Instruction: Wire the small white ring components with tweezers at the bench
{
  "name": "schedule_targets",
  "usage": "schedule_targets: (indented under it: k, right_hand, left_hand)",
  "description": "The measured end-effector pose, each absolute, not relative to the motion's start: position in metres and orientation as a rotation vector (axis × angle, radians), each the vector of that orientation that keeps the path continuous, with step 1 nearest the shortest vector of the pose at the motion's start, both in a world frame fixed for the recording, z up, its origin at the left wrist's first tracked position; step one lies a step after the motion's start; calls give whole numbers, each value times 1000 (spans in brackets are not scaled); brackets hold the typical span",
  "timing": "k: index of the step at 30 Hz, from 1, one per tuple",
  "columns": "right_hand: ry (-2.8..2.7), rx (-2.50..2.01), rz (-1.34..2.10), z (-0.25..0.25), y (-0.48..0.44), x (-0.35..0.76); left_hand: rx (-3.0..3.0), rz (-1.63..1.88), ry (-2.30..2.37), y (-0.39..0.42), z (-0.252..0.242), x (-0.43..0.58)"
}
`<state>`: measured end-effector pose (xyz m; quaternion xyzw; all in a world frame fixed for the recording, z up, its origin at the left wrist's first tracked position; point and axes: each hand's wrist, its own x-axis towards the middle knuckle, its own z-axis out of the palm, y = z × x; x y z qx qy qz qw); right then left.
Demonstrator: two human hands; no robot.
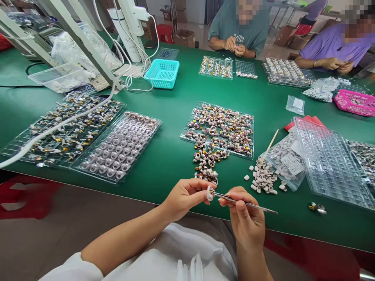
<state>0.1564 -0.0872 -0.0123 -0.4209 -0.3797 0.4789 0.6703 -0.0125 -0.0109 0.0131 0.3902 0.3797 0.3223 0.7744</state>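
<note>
Between the thumb and fingers of my left hand (187, 197) is a small whitish plastic shell (209, 193), with a bit of yellow showing inside it. My right hand (246, 214) grips slim metal tweezers (252, 205), whose tip reaches into the shell. Just beyond my hands lies a loose pile of small assemblies (206, 173) with yellow and dark parts. Behind that pile, a clear tray (187, 136) carries many more of them. To the right sits a heap of pale plastic caps (263, 177), beside a bag of similar caps (288, 158).
On the left are a tray of rounded shells (117, 148) and a tray of wired parts (67, 128), crossed by a white cable (49, 134). A turquoise basket (162, 74) stands farther back. Clear stacked trays (334, 164) lie at right. Two co-workers (238, 31) sit opposite.
</note>
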Motion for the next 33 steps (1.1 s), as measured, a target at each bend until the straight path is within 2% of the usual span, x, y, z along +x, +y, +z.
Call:
schedule_targets:
  k: [9, 16, 24, 28, 33]
  right_hand:
    - [-842, -883, 1206, -12, -76, 163]
    - [-1198, -978, 1244, 5, -70, 187]
    - [-1835, -997, 1026, 42, -65, 200]
    - [-2140, -1019, 805, 52, -72, 190]
    - [-2149, -1137, 560, 41, -81, 183]
  left_hand:
    - [821, 563, 787, -5, 18, -18]
    - [863, 491, 778, -5, 16, -19]
    - [962, 432, 817, -5, 15, -14]
    - [1074, 430, 861, -6, 13, -11]
    - [1236, 438, 912, -1, 1, 2]
